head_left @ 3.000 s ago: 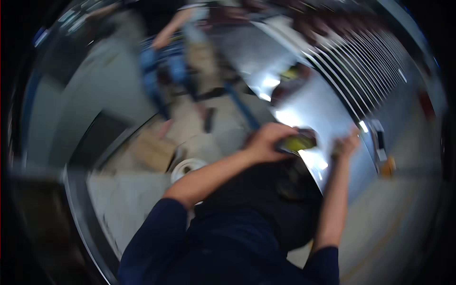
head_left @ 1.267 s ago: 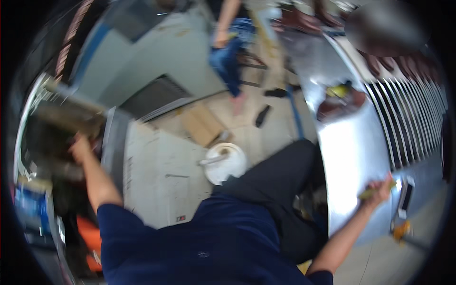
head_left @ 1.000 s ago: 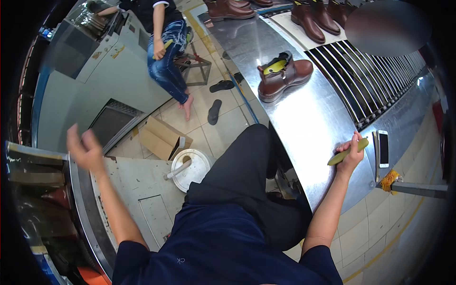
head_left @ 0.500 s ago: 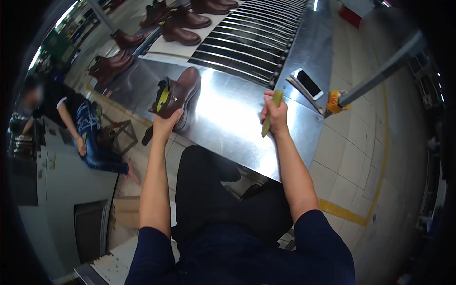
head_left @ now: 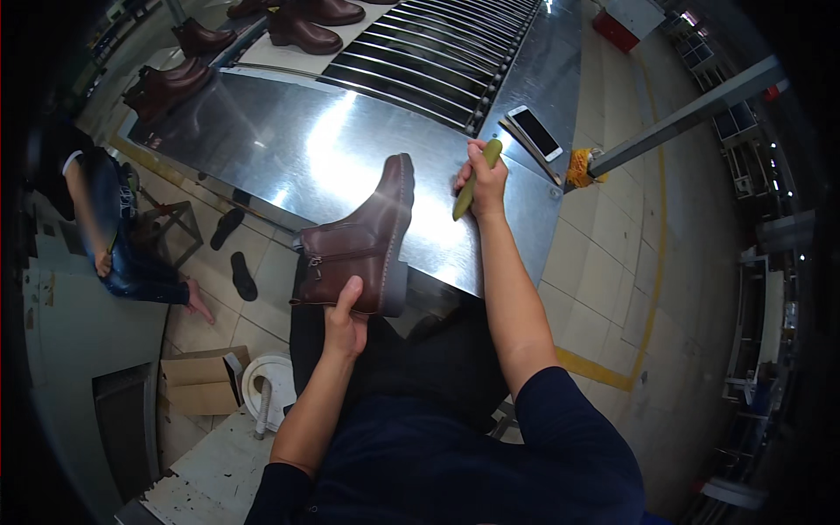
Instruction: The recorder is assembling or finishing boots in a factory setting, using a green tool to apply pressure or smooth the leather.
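A brown leather ankle boot (head_left: 354, 241) with a side zip and a dark sole is tilted on its side in front of me. My left hand (head_left: 347, 324) grips it near the heel, thumb on the outside; the other fingers are hidden under it. The boot's toe points away over the metal table (head_left: 254, 122). My right hand (head_left: 486, 182) is closed around an olive-green tapered stick (head_left: 479, 179), held above the table's right part, apart from the boot. What kind of tool the stick is, I cannot make out.
Beyond the table runs a roller conveyor (head_left: 429, 61), with several brown boots (head_left: 302, 33) to its left. A phone (head_left: 534, 131) lies by a thin strip at the right. A metal post (head_left: 682, 122) slants past. On the left a person (head_left: 109, 210) sits; slippers (head_left: 243, 276) and a cardboard box (head_left: 197, 383) are on the floor.
My left hand has brought the boot off the table toward me and turned it, so its zip side and sole edge show. My right hand keeps the green stick, and the view has shifted.
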The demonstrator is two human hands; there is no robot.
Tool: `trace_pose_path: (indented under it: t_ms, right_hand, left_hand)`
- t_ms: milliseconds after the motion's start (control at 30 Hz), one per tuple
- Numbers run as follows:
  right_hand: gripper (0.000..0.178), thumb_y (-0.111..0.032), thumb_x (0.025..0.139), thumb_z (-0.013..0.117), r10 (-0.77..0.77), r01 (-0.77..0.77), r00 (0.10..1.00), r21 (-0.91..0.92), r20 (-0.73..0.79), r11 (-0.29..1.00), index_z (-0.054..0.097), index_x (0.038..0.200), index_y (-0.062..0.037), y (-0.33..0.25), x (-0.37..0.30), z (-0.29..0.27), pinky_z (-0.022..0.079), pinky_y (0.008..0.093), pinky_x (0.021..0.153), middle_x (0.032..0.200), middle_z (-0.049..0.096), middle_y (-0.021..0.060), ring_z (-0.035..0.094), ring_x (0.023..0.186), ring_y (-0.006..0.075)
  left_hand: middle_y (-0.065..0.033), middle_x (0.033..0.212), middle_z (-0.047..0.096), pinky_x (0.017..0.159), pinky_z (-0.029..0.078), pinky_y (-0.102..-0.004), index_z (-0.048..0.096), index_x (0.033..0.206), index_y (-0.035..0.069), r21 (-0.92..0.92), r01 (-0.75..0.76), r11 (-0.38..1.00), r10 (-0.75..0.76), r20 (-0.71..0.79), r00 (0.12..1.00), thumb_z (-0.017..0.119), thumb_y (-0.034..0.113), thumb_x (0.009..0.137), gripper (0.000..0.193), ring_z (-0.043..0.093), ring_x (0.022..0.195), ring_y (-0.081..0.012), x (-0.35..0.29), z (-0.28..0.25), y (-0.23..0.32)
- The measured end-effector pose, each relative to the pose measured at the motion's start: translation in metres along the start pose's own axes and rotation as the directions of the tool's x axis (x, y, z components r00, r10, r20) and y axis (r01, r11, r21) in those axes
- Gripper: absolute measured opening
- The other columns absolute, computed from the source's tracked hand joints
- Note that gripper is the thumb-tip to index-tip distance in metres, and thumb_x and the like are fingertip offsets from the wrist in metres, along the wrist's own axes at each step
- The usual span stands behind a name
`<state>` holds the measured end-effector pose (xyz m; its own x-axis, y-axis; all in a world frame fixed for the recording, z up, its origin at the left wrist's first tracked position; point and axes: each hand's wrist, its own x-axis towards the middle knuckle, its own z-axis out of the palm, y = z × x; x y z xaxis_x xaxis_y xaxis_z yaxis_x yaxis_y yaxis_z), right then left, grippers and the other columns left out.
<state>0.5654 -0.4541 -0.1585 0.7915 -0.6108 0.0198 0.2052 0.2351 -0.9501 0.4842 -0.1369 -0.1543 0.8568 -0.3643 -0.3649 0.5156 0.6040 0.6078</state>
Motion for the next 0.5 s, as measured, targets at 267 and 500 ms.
trace_pose_path:
  t_ms: [267,500]
  right_hand:
    - [0.04,-0.032,0.096,0.069,0.023,-0.024,0.999,-0.026,-0.024,0.999,0.056,0.12,-0.0033,-0.002,-0.003,-0.002,0.049,0.0334,0.048,0.065,0.051,0.0039,0.053,0.05,0.016]
    - [0.039,-0.032,0.097,0.069,0.009,-0.009,1.0,-0.003,0.0,1.0,0.055,0.12,-0.0031,0.002,0.002,-0.004,0.049,0.034,0.046,0.064,0.052,0.0045,0.053,0.049,0.0165]
  left_hand:
    - [-0.0073,0.136,0.059,0.101,0.053,-0.0388,0.046,0.146,0.008,0.019,0.008,1.0,-0.009,0.057,0.998,0.066,0.019,0.097,0.054,0.062,0.121,-0.0206,0.002,-0.017,-0.005]
    - [-0.0074,0.138,0.057,0.104,0.051,-0.0403,0.044,0.147,0.009,0.002,-0.002,1.0,0.002,0.075,0.997,0.067,0.018,0.097,0.056,0.059,0.124,-0.0216,0.003,-0.02,-0.009]
